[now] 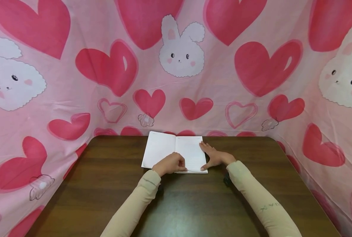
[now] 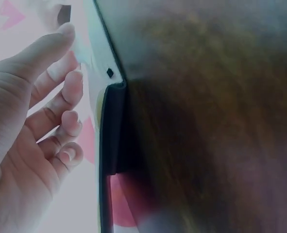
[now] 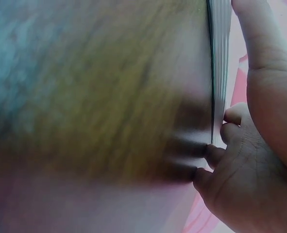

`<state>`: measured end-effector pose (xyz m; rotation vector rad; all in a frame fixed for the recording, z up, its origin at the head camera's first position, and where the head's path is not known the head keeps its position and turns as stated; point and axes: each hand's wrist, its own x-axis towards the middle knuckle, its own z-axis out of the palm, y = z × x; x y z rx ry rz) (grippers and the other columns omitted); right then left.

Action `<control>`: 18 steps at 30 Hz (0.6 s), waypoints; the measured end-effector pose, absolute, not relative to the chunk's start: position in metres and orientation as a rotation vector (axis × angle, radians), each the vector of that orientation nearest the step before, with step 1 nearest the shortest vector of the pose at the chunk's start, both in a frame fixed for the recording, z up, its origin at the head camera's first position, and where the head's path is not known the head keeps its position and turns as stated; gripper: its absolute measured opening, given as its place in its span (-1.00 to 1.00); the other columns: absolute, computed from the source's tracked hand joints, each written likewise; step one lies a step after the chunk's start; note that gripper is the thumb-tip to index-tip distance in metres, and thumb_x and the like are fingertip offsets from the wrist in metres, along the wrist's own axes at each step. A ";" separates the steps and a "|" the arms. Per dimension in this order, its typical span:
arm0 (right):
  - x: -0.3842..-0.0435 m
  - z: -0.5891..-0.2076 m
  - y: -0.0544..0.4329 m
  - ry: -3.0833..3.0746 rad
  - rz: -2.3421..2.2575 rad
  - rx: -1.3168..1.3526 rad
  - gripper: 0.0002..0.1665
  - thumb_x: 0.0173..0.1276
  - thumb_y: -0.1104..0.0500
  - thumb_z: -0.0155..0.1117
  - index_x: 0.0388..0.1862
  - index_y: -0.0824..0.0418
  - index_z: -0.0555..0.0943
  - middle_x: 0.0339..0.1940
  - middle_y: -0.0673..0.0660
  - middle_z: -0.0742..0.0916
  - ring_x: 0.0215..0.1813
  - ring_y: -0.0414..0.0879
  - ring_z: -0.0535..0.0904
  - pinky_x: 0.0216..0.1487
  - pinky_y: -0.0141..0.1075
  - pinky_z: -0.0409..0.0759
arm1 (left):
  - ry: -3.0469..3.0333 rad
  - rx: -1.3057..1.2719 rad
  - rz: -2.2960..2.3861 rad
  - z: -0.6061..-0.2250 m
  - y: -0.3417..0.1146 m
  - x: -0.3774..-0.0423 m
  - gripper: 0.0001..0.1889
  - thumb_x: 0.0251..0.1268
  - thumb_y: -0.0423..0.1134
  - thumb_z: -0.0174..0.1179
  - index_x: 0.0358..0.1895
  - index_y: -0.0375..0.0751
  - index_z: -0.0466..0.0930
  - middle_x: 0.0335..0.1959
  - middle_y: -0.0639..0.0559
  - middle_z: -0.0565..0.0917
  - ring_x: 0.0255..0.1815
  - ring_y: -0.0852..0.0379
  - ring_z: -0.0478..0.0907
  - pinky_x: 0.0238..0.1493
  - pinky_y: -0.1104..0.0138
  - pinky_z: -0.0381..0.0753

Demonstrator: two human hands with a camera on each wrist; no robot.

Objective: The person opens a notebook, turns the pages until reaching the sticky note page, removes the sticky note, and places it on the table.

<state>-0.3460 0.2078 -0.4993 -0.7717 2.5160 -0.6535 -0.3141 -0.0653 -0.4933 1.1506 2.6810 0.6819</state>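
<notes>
At twelve o'clock on the brown table [image 1: 84, 187], near its far edge, an open notebook [image 1: 190, 149] is laid with two pale pages exposed. The hands are held apart. At the notebook's six o'clock edge, near the spine, the left hand [image 1: 170, 163] is placed with bent fingers — whether paper is pinched cannot be told. At three o'clock, the page's outer edge is touched by the right hand [image 1: 215, 156], its thumb and fingers spread. Beyond, pink cloth [image 1: 220, 82] is hung — patterned with hearts and rabbits.
</notes>
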 end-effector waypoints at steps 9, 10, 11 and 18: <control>-0.349 -0.502 0.217 2.492 -0.754 -0.829 0.50 0.11 -0.11 0.63 0.64 0.44 -0.19 0.67 0.41 -0.19 0.67 0.35 -0.29 0.58 0.26 -0.10 | 2.841 1.267 0.455 -0.493 -0.066 -0.310 -0.84 0.25 -0.25 0.39 -0.50 -0.09 0.72 -0.60 0.19 0.57 -0.44 0.25 0.42 -0.31 0.39 0.50; -0.350 -0.502 0.218 2.488 -0.769 -0.832 0.51 0.10 -0.10 0.64 0.64 0.44 -0.19 0.67 0.42 -0.18 0.67 0.35 -0.27 0.57 0.26 -0.09 | 2.856 1.272 0.437 -0.492 -0.067 -0.309 -0.84 0.24 -0.26 0.40 -0.51 -0.09 0.72 -0.60 0.19 0.57 -0.44 0.25 0.42 -0.32 0.39 0.50; -0.350 -0.503 0.220 2.484 -0.777 -0.833 0.52 0.08 -0.10 0.65 0.64 0.43 -0.19 0.67 0.42 -0.18 0.67 0.35 -0.27 0.57 0.26 -0.08 | 2.870 1.277 0.425 -0.492 -0.068 -0.308 -0.85 0.23 -0.26 0.39 -0.50 -0.09 0.72 -0.60 0.19 0.57 -0.44 0.25 0.41 -0.32 0.39 0.49; -0.350 -0.502 0.222 2.484 -0.809 -0.814 0.57 0.03 -0.10 0.67 0.65 0.43 -0.21 0.67 0.44 -0.18 0.67 0.36 -0.25 0.57 0.27 -0.07 | 2.925 1.217 0.531 -0.492 -0.083 -0.304 -0.87 0.25 -0.25 0.38 -0.46 -0.08 0.71 -0.57 0.21 0.51 -0.42 0.26 0.38 -0.34 0.42 0.44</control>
